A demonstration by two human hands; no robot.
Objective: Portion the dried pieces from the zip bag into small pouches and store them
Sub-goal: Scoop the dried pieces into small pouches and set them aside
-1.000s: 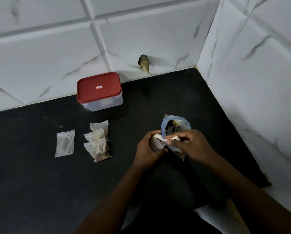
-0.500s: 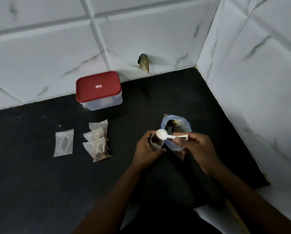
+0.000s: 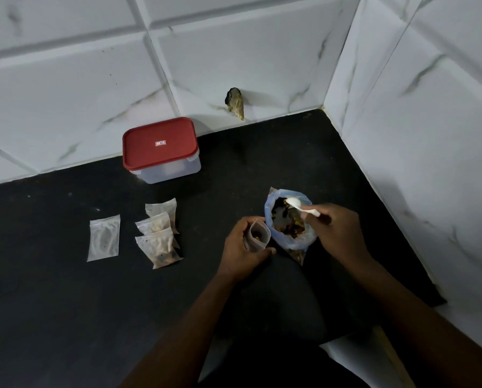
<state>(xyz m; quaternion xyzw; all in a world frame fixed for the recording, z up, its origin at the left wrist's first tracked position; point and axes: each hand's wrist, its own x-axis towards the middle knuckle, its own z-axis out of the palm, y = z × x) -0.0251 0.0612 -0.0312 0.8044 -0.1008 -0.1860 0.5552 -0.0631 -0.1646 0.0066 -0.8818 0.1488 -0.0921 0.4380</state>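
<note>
The left hand [image 3: 242, 247] is gripping a small pouch [image 3: 259, 236], its fingers curling round the sides so that the mouth is gaping upward, just beside the zip bag [image 3: 296, 242]. A few pieces are showing at the bottom of that pouch. The right hand [image 3: 335, 233] is pinching the handle of a white spoon [image 3: 301, 206], whose bowl is dipping into the bag's open top, over the dark dried pieces [image 3: 286, 222].

The zip bag is standing upright on the black table [image 3: 66, 289] with its rim spread wide, probably so that the spoon is getting in with no hand steadying it. Keeping the pouch this close is likely sparing the loaded spoon a long, spill-prone trip.

To the left, three filled pouches [image 3: 158, 246] are lying overlapped in a small pile. A flat pouch [image 3: 104, 238] that looks empty is lying apart from them, seemingly waiting its turn. A box with a red lid [image 3: 161, 148] is sitting shut against the tiled wall, presumably for storing the finished pouches later.
</note>
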